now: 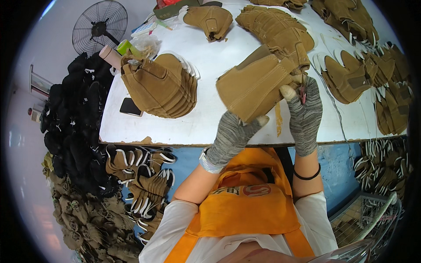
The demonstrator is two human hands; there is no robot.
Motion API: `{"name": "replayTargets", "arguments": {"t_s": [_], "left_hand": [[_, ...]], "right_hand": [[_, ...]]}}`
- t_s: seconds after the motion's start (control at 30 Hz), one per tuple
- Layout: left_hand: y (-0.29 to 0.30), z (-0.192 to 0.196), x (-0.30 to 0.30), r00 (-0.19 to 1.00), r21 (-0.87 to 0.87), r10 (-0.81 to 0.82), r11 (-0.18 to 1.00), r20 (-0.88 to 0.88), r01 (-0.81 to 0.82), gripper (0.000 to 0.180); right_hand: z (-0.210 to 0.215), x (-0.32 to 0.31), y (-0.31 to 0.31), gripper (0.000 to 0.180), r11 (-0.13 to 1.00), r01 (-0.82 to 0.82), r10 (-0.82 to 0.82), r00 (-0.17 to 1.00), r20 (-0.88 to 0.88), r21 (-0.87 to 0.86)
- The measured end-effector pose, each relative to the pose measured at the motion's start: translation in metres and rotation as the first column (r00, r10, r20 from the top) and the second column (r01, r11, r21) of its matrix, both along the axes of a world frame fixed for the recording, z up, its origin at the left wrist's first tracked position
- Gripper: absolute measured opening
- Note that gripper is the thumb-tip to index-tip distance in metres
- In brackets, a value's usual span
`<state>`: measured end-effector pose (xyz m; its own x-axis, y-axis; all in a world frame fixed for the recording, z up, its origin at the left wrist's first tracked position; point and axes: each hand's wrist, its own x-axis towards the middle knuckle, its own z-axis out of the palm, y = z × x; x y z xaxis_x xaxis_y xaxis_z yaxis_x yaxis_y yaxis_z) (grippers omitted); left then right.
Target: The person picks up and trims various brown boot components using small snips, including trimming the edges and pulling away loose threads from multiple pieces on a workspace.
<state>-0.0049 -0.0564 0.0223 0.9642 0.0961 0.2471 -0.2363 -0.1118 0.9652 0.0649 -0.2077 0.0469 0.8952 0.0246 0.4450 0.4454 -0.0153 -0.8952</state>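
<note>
My left hand (232, 133), in a grey fingerless glove, grips the lower edge of a tan suede shoe upper (252, 85) held up over the white table (206, 52). My right hand (305, 111), gloved the same way, holds the upper's right corner and a small red-handled snipper (302, 91) against it. A loose tan strip hangs down between my hands. Straight beyond the held piece lies a pile of matching uppers (276, 28).
A stack of tan uppers (160, 85) sits at table left beside a dark phone (131, 107). More uppers crowd the right side (364, 74). Dark and tan piles (74, 127) fill the floor at left, a fan (100, 25) stands behind, a wire basket (364, 219) lower right.
</note>
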Motion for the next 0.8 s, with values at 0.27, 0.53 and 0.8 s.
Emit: {"name": "replayTargets", "arguments": {"t_s": [0.27,0.53,0.8], "left_hand": [[0.012,-0.007,-0.002,0.974,-0.456,0.01,0.883,-0.225,-0.114,0.038],[-0.016,-0.006,-0.018,0.977,-0.261,-0.012,0.964,-0.211,-0.044,0.04],[-0.011,-0.037,0.002,0.91,-0.863,-0.39,0.498,-0.138,0.083,0.076]], "right_hand": [[-0.005,0.041,-0.035,0.032,0.983,-0.168,0.173,0.983,0.06,-0.08],[-0.013,0.057,-0.026,0.036,0.981,-0.187,0.19,0.98,0.054,-0.057],[-0.016,0.054,-0.019,0.045,0.958,-0.28,0.282,0.959,0.033,-0.055]]}}
